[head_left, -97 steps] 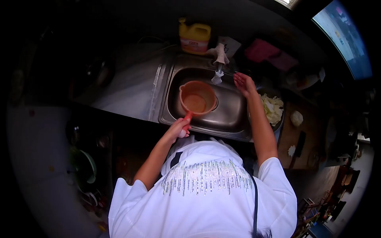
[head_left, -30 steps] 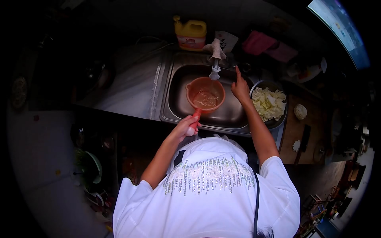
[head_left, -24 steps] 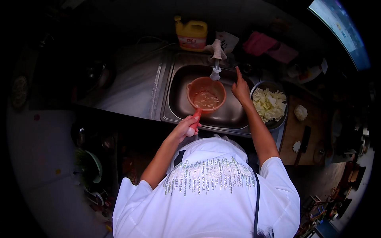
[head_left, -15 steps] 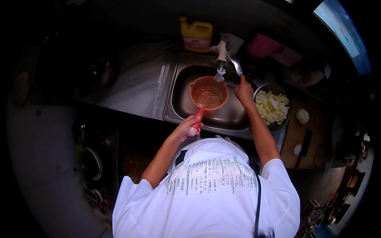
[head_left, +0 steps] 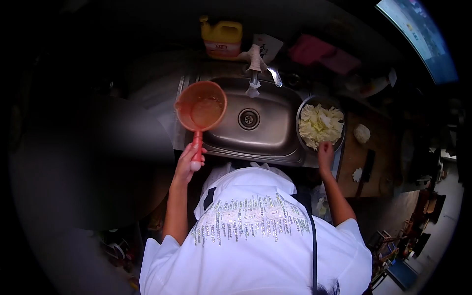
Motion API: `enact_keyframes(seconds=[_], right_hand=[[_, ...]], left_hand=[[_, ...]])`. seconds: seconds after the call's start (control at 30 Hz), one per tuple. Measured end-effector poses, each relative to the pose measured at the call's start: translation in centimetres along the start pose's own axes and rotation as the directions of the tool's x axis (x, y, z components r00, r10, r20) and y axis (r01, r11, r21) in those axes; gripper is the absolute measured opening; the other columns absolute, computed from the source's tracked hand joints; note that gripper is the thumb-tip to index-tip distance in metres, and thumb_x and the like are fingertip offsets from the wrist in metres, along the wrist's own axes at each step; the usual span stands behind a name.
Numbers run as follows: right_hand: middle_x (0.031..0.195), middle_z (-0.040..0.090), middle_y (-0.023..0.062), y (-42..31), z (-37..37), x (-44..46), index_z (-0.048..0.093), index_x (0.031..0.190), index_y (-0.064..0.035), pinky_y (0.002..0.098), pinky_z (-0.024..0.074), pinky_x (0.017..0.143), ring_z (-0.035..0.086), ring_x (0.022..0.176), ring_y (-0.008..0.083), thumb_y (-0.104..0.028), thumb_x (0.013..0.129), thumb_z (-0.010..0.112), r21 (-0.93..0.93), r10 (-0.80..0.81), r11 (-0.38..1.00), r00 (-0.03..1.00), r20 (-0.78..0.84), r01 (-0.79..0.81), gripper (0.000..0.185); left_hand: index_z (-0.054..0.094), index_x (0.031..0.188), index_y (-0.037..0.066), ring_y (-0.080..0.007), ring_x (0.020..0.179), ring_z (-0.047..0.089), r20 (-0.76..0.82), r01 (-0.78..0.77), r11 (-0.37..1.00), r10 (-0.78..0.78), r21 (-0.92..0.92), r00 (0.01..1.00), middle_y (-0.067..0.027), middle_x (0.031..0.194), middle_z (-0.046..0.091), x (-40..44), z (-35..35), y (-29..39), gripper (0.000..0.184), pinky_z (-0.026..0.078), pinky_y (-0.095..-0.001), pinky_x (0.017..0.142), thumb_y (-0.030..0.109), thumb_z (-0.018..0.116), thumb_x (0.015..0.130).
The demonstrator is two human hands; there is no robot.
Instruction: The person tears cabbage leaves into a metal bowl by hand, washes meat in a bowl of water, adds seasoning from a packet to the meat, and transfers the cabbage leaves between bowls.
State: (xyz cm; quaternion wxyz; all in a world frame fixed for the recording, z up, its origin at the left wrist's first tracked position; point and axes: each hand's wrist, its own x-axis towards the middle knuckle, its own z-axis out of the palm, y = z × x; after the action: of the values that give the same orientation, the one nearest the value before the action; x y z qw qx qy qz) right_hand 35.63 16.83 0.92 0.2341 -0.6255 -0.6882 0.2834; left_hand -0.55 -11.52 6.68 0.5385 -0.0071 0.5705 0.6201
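Note:
My left hand (head_left: 187,161) is wrapped round the handle of a red plastic water dipper (head_left: 183,110). The dipper is over the left end of the steel sink (head_left: 265,132), and some water shows in its bowl. At the near rim of a metal basin (head_left: 301,109), my right hand (head_left: 325,153) has its fingers curled closed against the edge of the torn cabbage leaves (head_left: 322,123). Whether those fingers hold the rim, a leaf or nothing is hidden.
A cloth-wrapped faucet (head_left: 254,61) with a metal lever (head_left: 275,77) stands behind the sink. Back left is a yellow jug (head_left: 222,37). Rightward, a wooden cutting board (head_left: 350,167) carries a cabbage piece (head_left: 362,133) and a dark-bladed knife (head_left: 366,169). A pink cloth (head_left: 307,49) lies behind.
My left hand has lifted the dipper from under the faucet and moved it left, uncovering the drain. My right hand has left the faucet lever and come down to the basin's near rim.

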Motion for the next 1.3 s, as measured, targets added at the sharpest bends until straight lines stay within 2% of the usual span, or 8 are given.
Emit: enact_keyframes(seconds=[0.1,0.17,0.2,0.27,0.4,0.6,0.87,1.3], right_hand=[[0.066,0.055,0.0065,7.5,-3.2,0.9,0.049,0.073,-0.0036,0.0294,0.0422,0.054,0.054,0.062,0.0179,-0.028,0.082,0.054,-0.154,0.027,0.986,0.981,-0.193,-0.058,0.027],[0.074,0.056,0.0068,9.3,-4.0,1.9,0.051,0.083,-0.0072,0.0325,0.0455,0.059,0.056,0.069,0.0195,-0.030,0.082,0.055,-0.048,0.720,0.681,0.655,0.230,-0.731,0.023],[0.074,0.056,0.0068,9.8,-3.4,1.5,0.051,0.083,-0.0072,0.0325,0.0455,0.059,0.056,0.069,0.0195,-0.030,0.082,0.055,-0.055,0.717,0.683,0.655,0.239,-0.728,0.023],[0.087,0.056,0.0067,9.7,-1.8,0.7,0.051,0.092,-0.0085,0.0331,0.0487,0.063,0.057,0.078,0.0196,-0.029,0.082,0.056,0.546,0.587,0.313,0.610,0.532,-0.777,0.024],[0.086,0.057,0.0071,14.5,1.0,2.0,0.050,0.092,-0.0076,0.0293,0.0494,0.055,0.057,0.065,0.0202,-0.021,0.079,0.057,0.625,0.487,0.265,0.661,0.570,-0.734,0.020],[0.079,0.057,0.0059,9.8,-0.8,0.5,0.051,0.089,-0.0055,0.0293,0.0488,0.053,0.056,0.063,0.0186,-0.014,0.078,0.056,0.607,0.587,0.453,0.731,0.349,-0.653,0.015],[0.085,0.056,0.0028,7.1,0.5,0.0,0.048,0.094,-0.0091,0.0352,0.0458,0.059,0.056,0.077,0.0167,-0.012,0.076,0.058,0.406,0.382,0.561,0.661,0.646,-0.721,0.022],[0.077,0.058,0.0068,-3.6,18.3,1.2,0.049,0.102,-0.0058,0.0292,0.0541,0.052,0.058,0.059,0.0157,-0.011,0.078,0.052,0.113,0.308,0.699,0.440,0.844,-0.706,0.024]], left_hand=[[0.045,0.113,0.006,-0.0090,0.061,0.052,-0.073,-0.092,0.996,0.091,-0.006,0.993,-0.0057,0.085,0.054,-0.1,-2.0,0.3,0.032,0.046,-0.0202,0.051,0.027,0.048,0.089],[0.044,0.114,0.006,-0.0093,0.061,0.052,-0.114,-0.125,0.992,0.120,-0.037,0.986,-0.0055,0.084,0.054,0.0,-3.2,0.5,0.033,0.046,-0.0205,0.050,0.027,0.048,0.089],[0.044,0.114,0.005,-0.0094,0.061,0.052,-0.139,-0.138,0.989,0.131,-0.049,0.982,-0.0054,0.084,0.054,0.1,-3.8,0.5,0.033,0.046,-0.0207,0.050,0.027,0.048,0.089],[0.044,0.114,0.005,-0.0098,0.062,0.052,-0.169,-0.147,0.987,0.134,-0.067,0.976,-0.0054,0.084,0.054,0.2,-4.9,0.6,0.033,0.046,-0.0211,0.050,0.027,0.048,0.089],[0.046,0.113,0.005,-0.0101,0.063,0.054,-0.224,-0.176,0.976,0.145,-0.127,0.964,-0.0065,0.087,0.055,0.2,-6.8,0.4,0.034,0.048,-0.0214,0.053,0.028,0.048,0.088],[0.046,0.113,0.006,-0.0107,0.064,0.054,-0.288,-0.207,0.960,0.148,-0.188,0.946,-0.0071,0.089,0.055,-0.2,-8.3,-0.3,0.034,0.048,-0.0222,0.053,0.028,0.049,0.088],[0.046,0.113,0.006,-0.0113,0.064,0.054,-0.293,-0.220,0.955,0.157,-0.197,0.943,-0.0078,0.088,0.055,-0.1,-9.1,-0.6,0.033,0.048,-0.0228,0.053,0.028,0.049,0.088],[0.046,0.111,0.007,-0.0113,0.063,0.054,-0.266,-0.218,0.955,0.160,-0.203,0.951,-0.0079,0.089,0.055,-0.6,-8.9,0.2,0.031,0.049,-0.0235,0.054,0.029,0.049,0.088]])
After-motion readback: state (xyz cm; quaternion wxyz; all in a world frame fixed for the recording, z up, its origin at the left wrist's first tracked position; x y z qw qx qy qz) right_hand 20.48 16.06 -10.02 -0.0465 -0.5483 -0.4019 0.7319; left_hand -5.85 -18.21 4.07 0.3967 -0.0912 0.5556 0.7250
